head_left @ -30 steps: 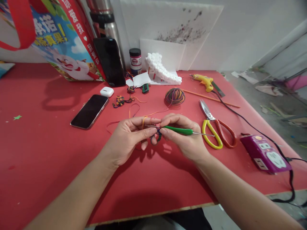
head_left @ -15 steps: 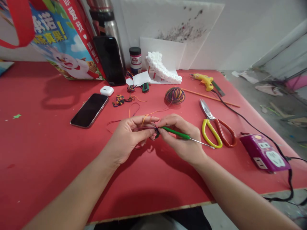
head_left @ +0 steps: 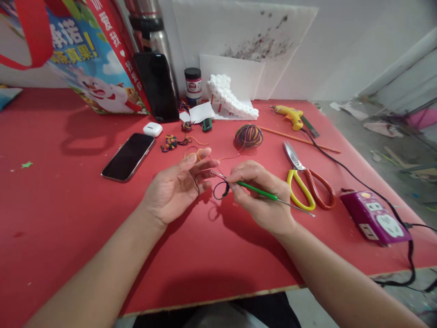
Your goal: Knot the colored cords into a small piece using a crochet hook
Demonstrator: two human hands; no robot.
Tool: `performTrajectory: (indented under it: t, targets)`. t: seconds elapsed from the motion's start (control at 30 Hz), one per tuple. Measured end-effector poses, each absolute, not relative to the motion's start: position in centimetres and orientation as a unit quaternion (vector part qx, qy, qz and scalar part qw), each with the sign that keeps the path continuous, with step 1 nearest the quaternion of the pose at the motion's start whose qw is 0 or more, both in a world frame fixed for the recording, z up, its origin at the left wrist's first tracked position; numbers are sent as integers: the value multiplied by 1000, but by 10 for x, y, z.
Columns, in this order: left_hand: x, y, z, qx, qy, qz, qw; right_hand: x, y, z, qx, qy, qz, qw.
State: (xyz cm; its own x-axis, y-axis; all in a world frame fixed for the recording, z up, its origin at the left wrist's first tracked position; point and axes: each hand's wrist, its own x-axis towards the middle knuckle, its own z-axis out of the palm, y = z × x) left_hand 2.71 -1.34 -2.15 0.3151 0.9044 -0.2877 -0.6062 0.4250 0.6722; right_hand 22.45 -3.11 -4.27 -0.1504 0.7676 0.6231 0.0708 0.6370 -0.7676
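My right hand (head_left: 262, 196) grips a green-handled crochet hook (head_left: 256, 188), its metal shaft pointing out to the right. At the hook's left end hangs a small dark loop of yarn (head_left: 224, 189) with a few tight stitches along one side. My left hand (head_left: 174, 187) is palm up beside it, its fingers apart and off the stitches. Multicoloured yarn is strung around these fingers and runs across to the hook. Behind my hands sits the yarn ball (head_left: 249, 136), a thin strand leading from it toward my left hand.
Scissors (head_left: 299, 171) and a purple power socket (head_left: 375, 217) lie on the right, with a yellow glue gun (head_left: 289, 115) farther back. A phone (head_left: 129, 157), an earbud case (head_left: 152, 129) and a small crocheted piece (head_left: 171, 141) lie left. A wooden stick (head_left: 300, 139) rests behind the scissors.
My left hand has let go of the stitches, turned palm up and spread its fingers, moving slightly left. The dark loop now hangs from the hook, which has shifted a little right.
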Motion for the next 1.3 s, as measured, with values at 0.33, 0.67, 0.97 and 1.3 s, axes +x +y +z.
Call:
performTrajectory:
  t: [0.33,0.67,0.97,1.3]
  targets:
    - [40,-20,-20,281,367,490,739,226,-31,-43,-282,-712,300,570]
    - [44,-23,-13,260,372,498,739,225,-31,-43,-282,-721,292,561]
    - [42,-25,-15,276,372,471,751,224,-31,-43,-287,-725,281,559]
    - [40,-20,-19,260,328,443,793,225,-32,-43,-274,-727,288,560]
